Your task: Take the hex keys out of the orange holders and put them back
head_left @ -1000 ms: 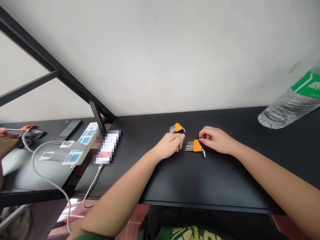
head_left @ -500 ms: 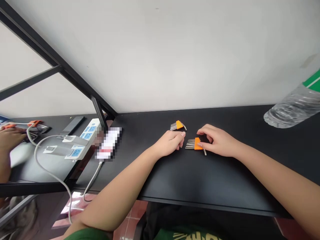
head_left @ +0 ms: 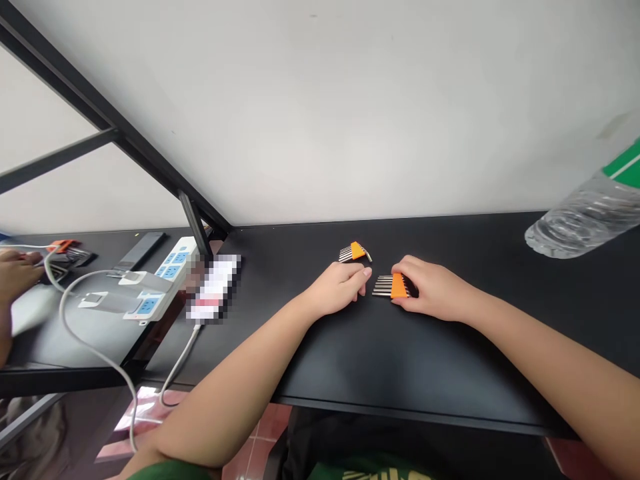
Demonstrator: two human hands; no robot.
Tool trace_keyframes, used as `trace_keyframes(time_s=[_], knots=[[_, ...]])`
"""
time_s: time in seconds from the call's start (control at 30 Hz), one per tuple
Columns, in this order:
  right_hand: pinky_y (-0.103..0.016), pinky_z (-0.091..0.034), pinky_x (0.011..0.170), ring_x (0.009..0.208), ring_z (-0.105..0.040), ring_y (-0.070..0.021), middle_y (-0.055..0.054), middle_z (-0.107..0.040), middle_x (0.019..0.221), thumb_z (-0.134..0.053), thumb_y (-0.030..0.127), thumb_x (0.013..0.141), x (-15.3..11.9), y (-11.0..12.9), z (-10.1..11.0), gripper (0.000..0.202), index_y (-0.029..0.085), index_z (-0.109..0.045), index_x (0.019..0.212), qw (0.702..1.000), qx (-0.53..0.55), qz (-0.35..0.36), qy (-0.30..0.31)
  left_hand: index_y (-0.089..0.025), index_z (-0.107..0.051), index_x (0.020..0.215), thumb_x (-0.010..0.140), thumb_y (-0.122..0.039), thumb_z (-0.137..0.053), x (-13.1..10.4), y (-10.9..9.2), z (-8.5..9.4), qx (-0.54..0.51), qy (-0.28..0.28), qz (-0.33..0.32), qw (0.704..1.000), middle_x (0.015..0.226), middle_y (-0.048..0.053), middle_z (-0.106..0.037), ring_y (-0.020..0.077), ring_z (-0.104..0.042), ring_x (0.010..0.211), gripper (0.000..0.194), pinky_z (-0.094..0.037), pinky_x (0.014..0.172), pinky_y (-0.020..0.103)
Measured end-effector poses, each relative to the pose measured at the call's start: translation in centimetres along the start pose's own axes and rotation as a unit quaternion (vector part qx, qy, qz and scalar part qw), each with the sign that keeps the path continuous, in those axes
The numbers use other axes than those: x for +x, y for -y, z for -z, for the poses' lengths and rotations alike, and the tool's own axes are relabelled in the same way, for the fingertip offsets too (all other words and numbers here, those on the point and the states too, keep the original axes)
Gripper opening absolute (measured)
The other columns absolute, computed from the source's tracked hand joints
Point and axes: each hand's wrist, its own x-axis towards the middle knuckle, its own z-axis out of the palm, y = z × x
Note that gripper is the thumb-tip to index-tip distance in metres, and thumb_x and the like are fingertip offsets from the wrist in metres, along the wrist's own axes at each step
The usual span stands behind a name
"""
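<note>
My right hand [head_left: 427, 287] has its thumb and fingers on the two edges of an orange holder [head_left: 399, 286] with several metal hex keys, whose long ends point left. My left hand [head_left: 340, 288] rests on the black table just left of those keys, its fingers curled in; whatever may be inside it is hidden. A smaller orange holder with hex keys [head_left: 357, 251] lies behind my left hand, close to its knuckles, with one short bent end on its right side.
At the right stands a clear bottle [head_left: 580, 227] with a green label. On the left are a blurred-out phone [head_left: 216, 287] on a white cable, a white power strip [head_left: 173, 273] with plugs, and a black metal frame [head_left: 196, 223]. Another person's hand [head_left: 20, 273] shows at far left.
My right hand has closed its thumb and fingers around the edges of the larger orange holder, which sits slightly farther right. The other person's hand has shifted left.
</note>
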Motion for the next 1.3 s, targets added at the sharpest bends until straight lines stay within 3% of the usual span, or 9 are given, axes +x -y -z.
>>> trace_keyframes(time_s=[0.13, 0.3, 0.53, 0.67, 0.83, 1.0, 1.3], knots=[[-0.033, -0.045, 0.066, 0.077, -0.061, -0.0198, -0.002, -0.066, 0.093, -0.065, 0.038, 0.087, 0.1, 0.1, 0.1, 0.028, 0.026, -0.055, 0.110, 0.999, 0.040, -0.015, -0.007, -0.019, -0.064, 0.073, 0.100, -0.056, -0.043, 0.0, -0.1, 0.0, 0.009, 0.003, 0.001, 1.000, 0.063, -0.002, -0.062, 0.0108, -0.058, 0.061, 0.050, -0.044, 0.066, 0.024], [-0.031, -0.045, 0.066, 0.075, -0.060, -0.0184, 0.001, -0.066, 0.086, -0.067, 0.035, 0.085, 0.1, 0.2, 0.1, 0.032, 0.028, -0.058, 0.115, 0.993, 0.116, -0.011, 0.001, -0.020, -0.061, 0.073, 0.095, -0.057, -0.053, 0.1, 0.1, -0.1, 0.051, -0.008, 0.012, 0.999, 0.067, -0.002, -0.063, 0.0110, -0.055, 0.061, 0.043, -0.038, 0.059, 0.025], [-0.031, -0.048, 0.067, 0.072, -0.061, -0.0170, 0.001, -0.067, 0.085, -0.066, 0.039, 0.088, -0.2, 0.3, 0.0, 0.037, 0.028, -0.061, 0.123, 0.984, 0.176, -0.027, -0.005, -0.019, -0.049, 0.067, 0.091, -0.054, -0.060, 0.0, 0.1, -0.1, 0.082, -0.016, -0.019, 0.996, 0.059, -0.007, -0.046, 0.0071, -0.038, 0.056, 0.044, -0.030, 0.056, 0.025], [-0.033, -0.049, 0.067, 0.072, -0.061, -0.0180, -0.001, -0.069, 0.090, -0.060, 0.046, 0.093, -0.1, 0.1, -0.2, 0.036, 0.028, -0.064, 0.124, 0.990, 0.133, -0.042, -0.016, -0.019, -0.045, 0.065, 0.090, -0.052, -0.061, 0.0, 0.2, -0.3, 0.097, -0.015, -0.027, 0.995, 0.058, -0.007, -0.043, 0.0070, -0.035, 0.056, 0.045, -0.028, 0.056, 0.025], [-0.037, -0.052, 0.078, 0.089, -0.066, -0.0211, -0.005, -0.070, 0.113, -0.055, 0.046, 0.097, 0.1, -0.6, -0.5, 0.039, 0.026, -0.063, 0.130, 0.997, 0.051, -0.015, -0.051, -0.020, -0.046, 0.066, 0.089, -0.052, -0.063, -0.1, 0.5, -0.5, 0.105, -0.012, -0.042, 0.993, 0.060, -0.007, -0.047, 0.0073, -0.039, 0.057, 0.043, -0.030, 0.056, 0.025], [-0.036, -0.053, 0.075, 0.087, -0.065, -0.0202, -0.007, -0.067, 0.112, -0.052, 0.046, 0.098, 0.1, -1.2, -0.8, 0.039, 0.024, -0.064, 0.128, 0.998, -0.008, -0.011, -0.056, -0.019, -0.046, 0.066, 0.088, -0.050, -0.065, -0.3, 0.5, -0.5, 0.103, -0.009, -0.057, 0.993, 0.060, -0.007, -0.047, 0.0071, -0.040, 0.057, 0.043, -0.031, 0.057, 0.025], [-0.035, -0.055, 0.072, 0.083, -0.066, -0.0191, -0.006, -0.066, 0.113, -0.054, 0.057, 0.097, -0.2, -1.6, -0.6, 0.048, 0.026, -0.061, 0.134, 0.998, -0.011, -0.018, -0.059, -0.020, -0.044, 0.065, 0.088, -0.049, -0.066, -0.5, 0.4, -0.5, 0.113, -0.004, -0.060, 0.992, 0.059, -0.008, -0.047, 0.0070, -0.040, 0.056, 0.044, -0.031, 0.057, 0.025]])
